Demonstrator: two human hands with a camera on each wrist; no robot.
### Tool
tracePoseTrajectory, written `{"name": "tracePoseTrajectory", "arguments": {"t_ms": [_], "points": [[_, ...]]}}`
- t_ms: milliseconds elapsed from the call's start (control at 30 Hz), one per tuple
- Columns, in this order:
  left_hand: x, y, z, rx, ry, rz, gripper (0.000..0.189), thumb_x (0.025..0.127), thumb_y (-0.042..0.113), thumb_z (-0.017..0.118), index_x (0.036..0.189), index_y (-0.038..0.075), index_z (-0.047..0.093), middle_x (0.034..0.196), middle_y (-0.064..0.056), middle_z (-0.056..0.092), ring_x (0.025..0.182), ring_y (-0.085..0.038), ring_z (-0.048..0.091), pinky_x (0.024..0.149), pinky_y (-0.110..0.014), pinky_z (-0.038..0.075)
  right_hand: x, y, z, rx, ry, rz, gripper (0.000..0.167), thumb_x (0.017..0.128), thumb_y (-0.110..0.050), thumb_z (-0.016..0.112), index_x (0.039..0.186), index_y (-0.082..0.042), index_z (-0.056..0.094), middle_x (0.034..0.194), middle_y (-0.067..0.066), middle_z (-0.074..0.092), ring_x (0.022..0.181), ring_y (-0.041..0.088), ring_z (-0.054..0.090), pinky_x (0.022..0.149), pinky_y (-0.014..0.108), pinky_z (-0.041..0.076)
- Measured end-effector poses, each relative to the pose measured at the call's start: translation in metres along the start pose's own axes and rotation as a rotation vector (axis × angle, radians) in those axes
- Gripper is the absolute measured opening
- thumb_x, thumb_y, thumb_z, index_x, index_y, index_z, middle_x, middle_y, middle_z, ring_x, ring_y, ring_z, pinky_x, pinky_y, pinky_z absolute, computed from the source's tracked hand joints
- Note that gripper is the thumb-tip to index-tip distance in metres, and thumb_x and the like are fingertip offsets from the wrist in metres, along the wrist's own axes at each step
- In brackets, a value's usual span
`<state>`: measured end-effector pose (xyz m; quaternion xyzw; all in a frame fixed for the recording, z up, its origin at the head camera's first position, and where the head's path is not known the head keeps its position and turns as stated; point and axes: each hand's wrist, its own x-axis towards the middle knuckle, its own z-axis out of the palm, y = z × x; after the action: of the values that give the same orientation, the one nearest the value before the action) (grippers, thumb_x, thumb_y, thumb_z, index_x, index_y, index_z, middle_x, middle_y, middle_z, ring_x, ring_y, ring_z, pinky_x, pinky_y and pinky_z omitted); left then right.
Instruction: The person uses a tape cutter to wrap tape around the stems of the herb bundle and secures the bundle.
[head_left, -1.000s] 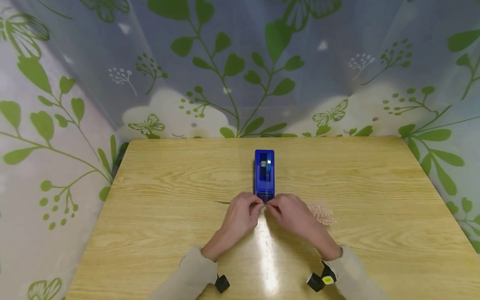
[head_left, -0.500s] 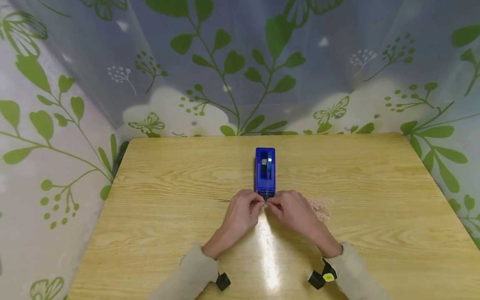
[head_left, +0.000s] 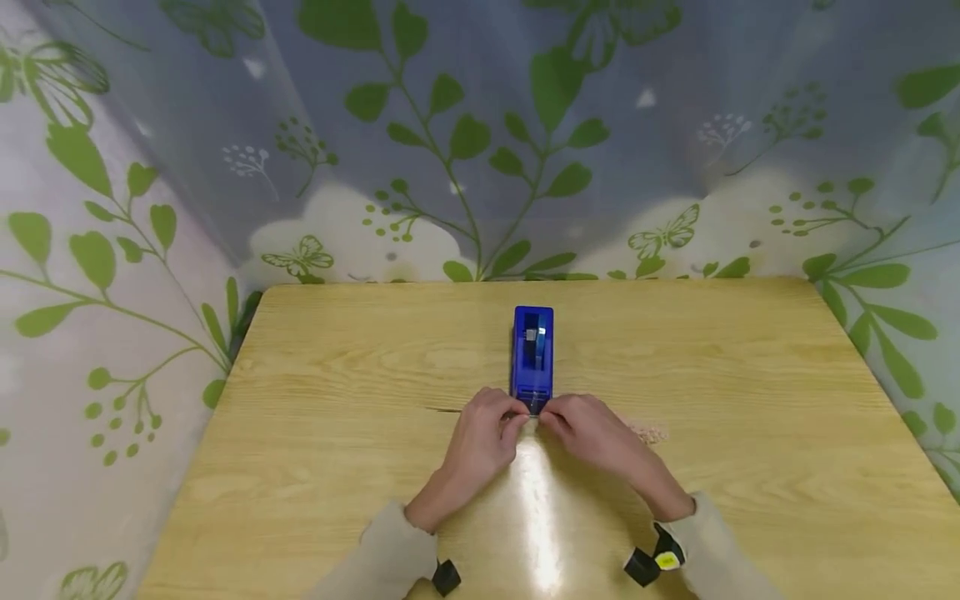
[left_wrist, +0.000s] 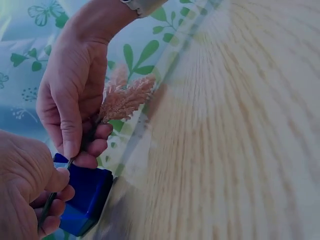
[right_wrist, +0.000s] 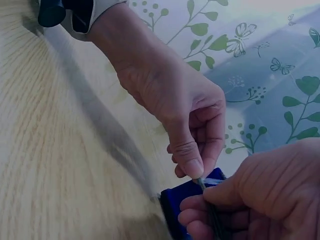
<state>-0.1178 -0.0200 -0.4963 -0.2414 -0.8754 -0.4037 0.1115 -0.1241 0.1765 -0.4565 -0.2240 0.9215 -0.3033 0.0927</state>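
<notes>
Both hands pinch the thin dark stem (head_left: 444, 409) of an artificial-looking flower sprig with pinkish, fluffy heads (left_wrist: 126, 99). My left hand (head_left: 482, 440) grips it between thumb and fingers, and the stem's end sticks out to the left. Close beside it, my right hand (head_left: 596, 435) holds the stem near the heads, which show to the right of that hand. Just beyond the fingertips stands a blue tape dispenser (head_left: 533, 354), its front end partly hidden by the fingers. A pale, shiny strip, apparently tape (right_wrist: 213, 182), lies at the stem between the hands.
The wood-grain table (head_left: 337, 350) has a far edge against a curtain (head_left: 487, 208) printed with leaves and butterflies. Black wrist cameras (head_left: 642, 567) hang at both sleeves. A bright light reflection runs down the tabletop before the dispenser.
The hands stay at the dispenser's front with small finger movements. Less of the pink heads shows beyond the right hand now. The whole head view has shifted slightly.
</notes>
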Motion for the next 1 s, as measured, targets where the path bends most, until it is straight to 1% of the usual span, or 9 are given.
{"name": "tracePoseTrajectory", "arguments": {"t_ms": [67, 100, 267, 400, 500, 600, 733, 867, 1000], "points": [[-0.0008, 0.001, 0.0005, 0.006, -0.002, -0.003, 0.007, 0.091, 0.001, 0.078, 0.09, 0.007, 0.077, 0.086, -0.002, 0.073, 0.082, -0.018, 0.063, 0.072, -0.029, 0.054, -0.002, 0.001, -0.002, 0.01, -0.021, 0.003, 0.02, 0.103, -0.008, 0.063, 0.086, -0.007, 0.073, 0.068, -0.006, 0.055, 0.061, 0.008, 0.047, 0.057, 0.024, 0.042], [-0.0009, 0.0017, 0.0002, 0.01, -0.004, -0.008, 0.007, 0.091, 0.001, 0.078, 0.09, 0.008, 0.078, 0.086, -0.002, 0.073, 0.082, -0.017, 0.063, 0.073, -0.028, 0.054, -0.0026, 0.0013, -0.0028, 0.001, -0.017, -0.003, 0.019, 0.103, -0.008, 0.063, 0.088, -0.007, 0.075, 0.069, -0.006, 0.057, 0.061, 0.007, 0.047, 0.057, 0.024, 0.042], [0.0007, 0.0033, -0.0034, 0.044, -0.032, -0.04, 0.001, 0.093, 0.008, 0.079, 0.093, 0.007, 0.079, 0.087, -0.001, 0.073, 0.083, -0.016, 0.062, 0.072, -0.027, 0.054, -0.0026, -0.0005, -0.0051, -0.063, 0.041, -0.022, 0.014, 0.099, -0.009, 0.069, 0.097, -0.005, 0.082, 0.072, -0.005, 0.065, 0.058, 0.005, 0.048, 0.053, 0.022, 0.042], [0.0021, 0.0027, -0.0056, 0.078, -0.073, -0.037, 0.007, 0.096, 0.012, 0.076, 0.098, 0.006, 0.08, 0.087, -0.002, 0.072, 0.081, -0.016, 0.062, 0.07, -0.027, 0.052, -0.0028, -0.0018, -0.0048, -0.119, 0.074, -0.025, 0.012, 0.097, -0.01, 0.071, 0.093, -0.006, 0.082, 0.067, -0.005, 0.061, 0.054, 0.005, 0.045, 0.049, 0.021, 0.037], [0.0028, 0.0019, -0.006, 0.116, -0.102, -0.019, 0.009, 0.099, 0.01, 0.072, 0.099, 0.005, 0.08, 0.088, -0.004, 0.073, 0.081, -0.018, 0.062, 0.071, -0.028, 0.053, -0.0034, -0.0026, -0.0042, -0.16, 0.105, -0.037, 0.011, 0.096, -0.009, 0.073, 0.091, -0.006, 0.082, 0.066, -0.005, 0.059, 0.054, 0.005, 0.043, 0.049, 0.02, 0.036], [0.0035, 0.0023, -0.0061, 0.144, -0.117, -0.008, 0.011, 0.1, 0.009, 0.07, 0.098, 0.004, 0.08, 0.089, -0.005, 0.074, 0.081, -0.019, 0.062, 0.073, -0.029, 0.053, -0.0043, -0.0037, -0.0048, -0.186, 0.127, -0.05, 0.01, 0.095, -0.009, 0.073, 0.091, -0.006, 0.082, 0.066, -0.005, 0.058, 0.054, 0.005, 0.042, 0.048, 0.019, 0.035], [0.0039, 0.0029, -0.0057, 0.133, -0.092, -0.004, 0.01, 0.099, 0.009, 0.071, 0.096, 0.005, 0.08, 0.088, -0.004, 0.074, 0.08, -0.019, 0.062, 0.07, -0.028, 0.052, -0.005, -0.0034, -0.0053, -0.195, 0.133, -0.061, 0.011, 0.095, -0.009, 0.074, 0.086, -0.007, 0.08, 0.065, -0.006, 0.056, 0.054, 0.005, 0.042, 0.048, 0.02, 0.035], [0.0031, 0.0025, -0.0046, 0.098, -0.052, 0.008, 0.007, 0.097, 0.007, 0.074, 0.095, 0.005, 0.08, 0.087, -0.004, 0.074, 0.079, -0.019, 0.062, 0.068, -0.028, 0.052, -0.0051, -0.0028, -0.0048, -0.155, 0.098, -0.034, 0.016, 0.098, -0.01, 0.071, 0.083, -0.009, 0.077, 0.066, -0.006, 0.056, 0.056, 0.006, 0.043, 0.051, 0.021, 0.037], [0.003, 0.0009, -0.0023, 0.08, -0.026, 0.032, 0.006, 0.095, 0.005, 0.075, 0.093, 0.004, 0.081, 0.086, -0.004, 0.075, 0.08, -0.019, 0.063, 0.069, -0.029, 0.053, -0.0052, -0.0017, -0.0032, -0.122, 0.053, -0.005, 0.032, 0.102, -0.012, 0.064, 0.071, -0.016, 0.062, 0.064, -0.007, 0.049, 0.055, 0.006, 0.04, 0.051, 0.023, 0.035]]}}
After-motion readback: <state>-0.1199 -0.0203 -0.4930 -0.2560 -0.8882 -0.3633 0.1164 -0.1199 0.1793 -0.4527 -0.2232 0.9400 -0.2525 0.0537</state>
